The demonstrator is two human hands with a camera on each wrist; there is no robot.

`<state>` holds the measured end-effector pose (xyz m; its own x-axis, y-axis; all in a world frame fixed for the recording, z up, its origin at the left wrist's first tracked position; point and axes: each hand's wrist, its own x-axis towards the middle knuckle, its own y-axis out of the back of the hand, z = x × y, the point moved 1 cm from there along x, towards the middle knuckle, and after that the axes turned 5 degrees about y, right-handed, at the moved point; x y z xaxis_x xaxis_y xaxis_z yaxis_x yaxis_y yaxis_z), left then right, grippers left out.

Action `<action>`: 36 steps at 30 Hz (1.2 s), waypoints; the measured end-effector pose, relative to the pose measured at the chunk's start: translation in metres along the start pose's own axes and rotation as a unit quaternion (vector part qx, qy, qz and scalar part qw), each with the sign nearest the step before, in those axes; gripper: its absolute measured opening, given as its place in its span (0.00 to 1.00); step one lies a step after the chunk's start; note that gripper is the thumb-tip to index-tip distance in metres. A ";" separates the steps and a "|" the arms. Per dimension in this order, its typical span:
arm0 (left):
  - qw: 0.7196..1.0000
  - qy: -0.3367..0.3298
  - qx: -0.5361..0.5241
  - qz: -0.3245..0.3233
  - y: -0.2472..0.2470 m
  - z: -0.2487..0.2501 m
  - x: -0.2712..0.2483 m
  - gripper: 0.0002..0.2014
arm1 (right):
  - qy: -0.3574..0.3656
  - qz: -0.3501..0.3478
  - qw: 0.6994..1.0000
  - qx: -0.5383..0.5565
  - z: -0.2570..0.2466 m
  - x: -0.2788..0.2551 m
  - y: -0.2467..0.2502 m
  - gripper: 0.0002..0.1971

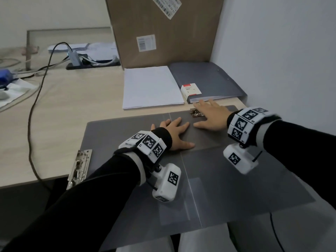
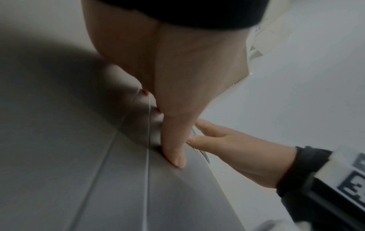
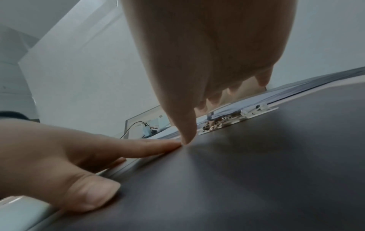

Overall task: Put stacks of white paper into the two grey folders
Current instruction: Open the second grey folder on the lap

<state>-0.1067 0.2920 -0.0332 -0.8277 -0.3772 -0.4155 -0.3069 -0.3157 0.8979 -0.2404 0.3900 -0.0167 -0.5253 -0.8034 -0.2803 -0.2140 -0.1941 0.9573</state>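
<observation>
An open grey folder (image 1: 127,135) lies flat at the desk's front edge, its near part hanging over my lap. My left hand (image 1: 174,133) presses flat on it beside the centre crease, fingers spread. My right hand (image 1: 211,115) lies flat on the folder's far right part, fingers reaching over a metal clip (image 1: 196,112). Behind them a stack of white paper (image 1: 151,88) rests on the desk. A second grey folder (image 1: 209,79) lies closed at the back right with paper inside. In the left wrist view my left hand's thumb (image 2: 175,156) presses the folder (image 2: 79,171).
A small white box (image 1: 190,90) sits on the second folder. A big cardboard box (image 1: 163,33) stands against the wall behind. A metal binder mechanism (image 1: 79,168) lies at the open folder's left edge. Cables (image 1: 36,106) and clutter cover the desk's left side.
</observation>
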 end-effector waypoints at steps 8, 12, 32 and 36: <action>1.000 -0.011 0.000 -0.004 -0.005 -0.004 0.002 0.40 | 0.013 -0.024 0.999 0.026 0.005 0.009 -0.012 0.37; 1.000 -0.011 -0.002 -0.006 -0.005 -0.004 0.002 0.40 | 0.020 -0.016 0.998 0.050 0.007 0.010 -0.016 0.34; 1.000 -0.005 0.010 -0.021 -0.003 -0.004 0.003 0.39 | 0.022 0.187 0.923 0.334 0.008 0.001 -0.004 0.14; 1.000 -0.007 0.011 -0.022 -0.003 -0.005 0.003 0.39 | -0.035 0.251 0.929 0.268 0.034 -0.002 0.013 0.10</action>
<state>-0.1064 0.2876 -0.0376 -0.8195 -0.3505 -0.4534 -0.3542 -0.3121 0.8815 -0.2700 0.4079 -0.0058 -0.7181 -0.6750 0.1695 -0.2982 0.5185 0.8014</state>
